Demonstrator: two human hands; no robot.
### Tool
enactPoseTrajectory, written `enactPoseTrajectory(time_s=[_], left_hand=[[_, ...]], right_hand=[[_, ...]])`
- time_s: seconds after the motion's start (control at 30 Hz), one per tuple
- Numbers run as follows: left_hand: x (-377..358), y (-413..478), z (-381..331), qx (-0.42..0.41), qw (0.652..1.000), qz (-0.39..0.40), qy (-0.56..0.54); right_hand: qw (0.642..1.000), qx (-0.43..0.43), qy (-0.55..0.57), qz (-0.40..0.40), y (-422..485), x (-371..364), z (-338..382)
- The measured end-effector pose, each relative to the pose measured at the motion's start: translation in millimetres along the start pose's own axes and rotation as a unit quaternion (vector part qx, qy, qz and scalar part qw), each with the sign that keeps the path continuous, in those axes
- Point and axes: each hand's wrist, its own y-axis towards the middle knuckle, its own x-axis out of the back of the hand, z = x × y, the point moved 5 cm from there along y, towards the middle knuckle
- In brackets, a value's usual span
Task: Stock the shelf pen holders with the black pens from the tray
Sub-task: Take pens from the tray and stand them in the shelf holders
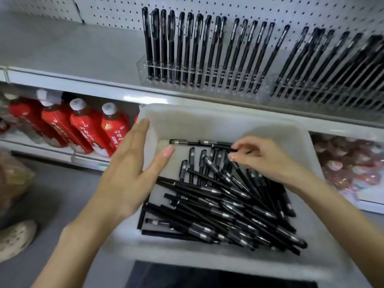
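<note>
The head camera looks down on a white tray (228,121) holding a loose heap of black pens (228,206). The left hand (133,169) is released, its fingers straight along the tray's left wall. The right hand (268,161) pinches the end of one pen (199,143) lying crosswise at the heap's far end. Above, clear pen holders (203,80) on the shelf (83,59) carry upright pens.

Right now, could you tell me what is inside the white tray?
A heap of black pens fills the tray's near half; its far floor is mostly bare. The right hand pinches the far pen. Whatever lies beneath the heap and that hand is covered.
</note>
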Motion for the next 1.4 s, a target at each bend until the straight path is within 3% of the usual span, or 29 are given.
enactPoseTrajectory(time_s=[0.33,0.67,0.93,1.03,1.13,1.4], left_hand=[[-6.4,-4.0,-0.1,-0.009,0.999,-0.011,0.051],[-8.3,-3.3,-0.7,-0.011,0.998,-0.014,0.060],[-5.0,-3.0,-0.2,-0.008,0.998,-0.015,0.066],[-3.0,4.1,-1.9,-0.006,0.998,-0.014,0.063],[-1.2,19.4,-13.8,-0.025,0.998,-0.015,0.064],[-4.5,88.6,-68.5,-0.148,0.979,-0.023,0.138]], right_hand=[[0.993,-0.021,-0.102,-0.062,17.0,-13.9,-35.1],[0.996,-0.055,-0.047,-0.051,20.1,-15.5,-42.3],[0.989,-0.074,0.125,-0.019,4.1,6.9,-14.6],[0.990,-0.025,0.138,-0.014,0.1,24.4,16.5],[0.988,0.061,0.123,-0.069,2.4,49.3,55.9],[0.928,0.276,0.091,-0.232,23.6,100.8,136.4]])
